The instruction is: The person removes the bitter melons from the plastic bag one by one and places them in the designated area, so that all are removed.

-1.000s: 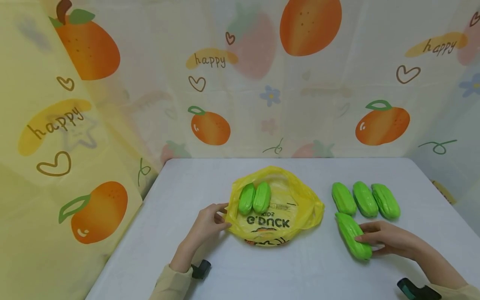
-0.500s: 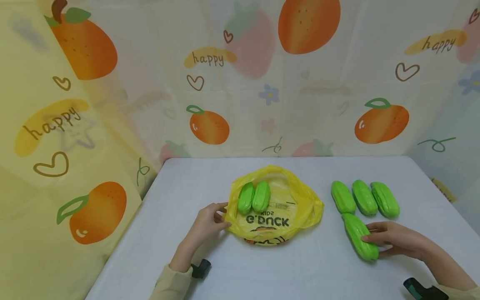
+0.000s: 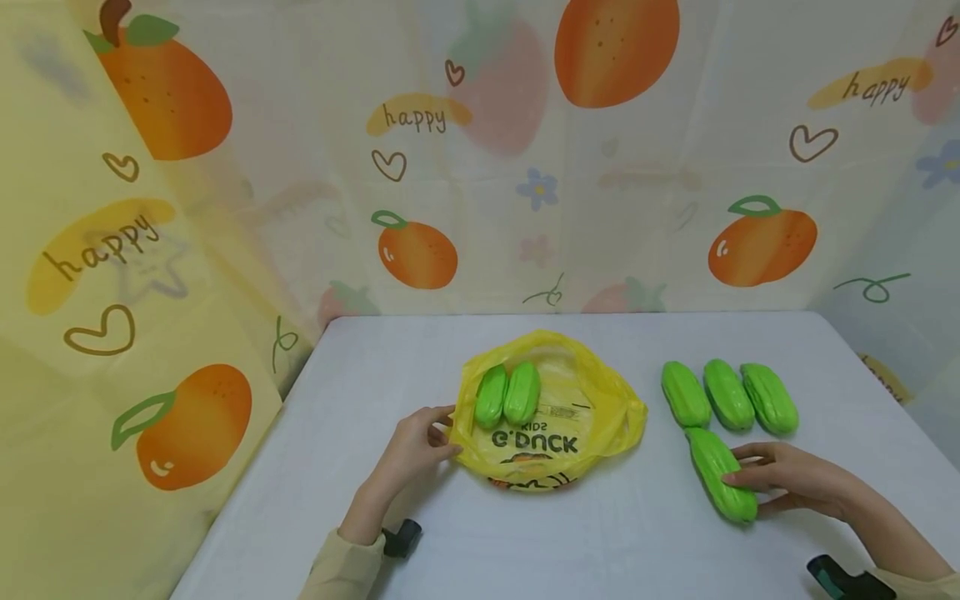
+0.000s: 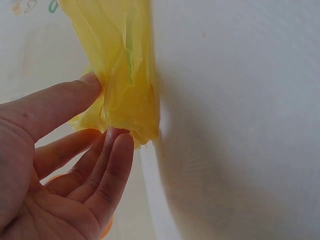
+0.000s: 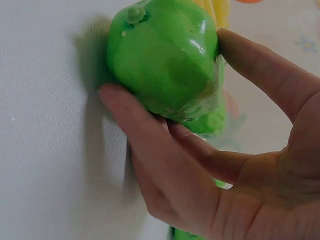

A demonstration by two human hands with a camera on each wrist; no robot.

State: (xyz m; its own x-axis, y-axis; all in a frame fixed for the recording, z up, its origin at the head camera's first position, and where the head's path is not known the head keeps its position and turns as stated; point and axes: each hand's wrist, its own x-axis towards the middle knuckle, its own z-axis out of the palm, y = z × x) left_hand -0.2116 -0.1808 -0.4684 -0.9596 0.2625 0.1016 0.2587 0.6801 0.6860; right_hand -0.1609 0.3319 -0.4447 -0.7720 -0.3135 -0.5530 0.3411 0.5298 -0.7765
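Observation:
A yellow plastic bag [image 3: 611,417], printed with "G.DUCK KIDS" upside down, lies open-mouthed on the table. Two bright green gourds [image 3: 506,396] sit side by side inside it. At the bag's left edge, my left hand [image 3: 417,440] pinches the plastic between thumb and fingers, also seen in the left wrist view. My right hand [image 3: 797,481] grips another long green gourd [image 3: 722,479] by its near end; its far tip meets a gourd [image 3: 686,394] in the back row. The right wrist view shows the held gourd [image 5: 160,55] shiny, with a stem nub and wrinkled clear film.
Two more gourds, the middle one [image 3: 729,395] and the right one [image 3: 770,398], complete the row at the table's right. White cloth covers the table [image 3: 570,550]. A fruit-printed curtain [image 3: 487,200] stands behind it and along the left side.
My right hand has shifted slightly right with the gourd, then held still. The left hand and the bag stay in place.

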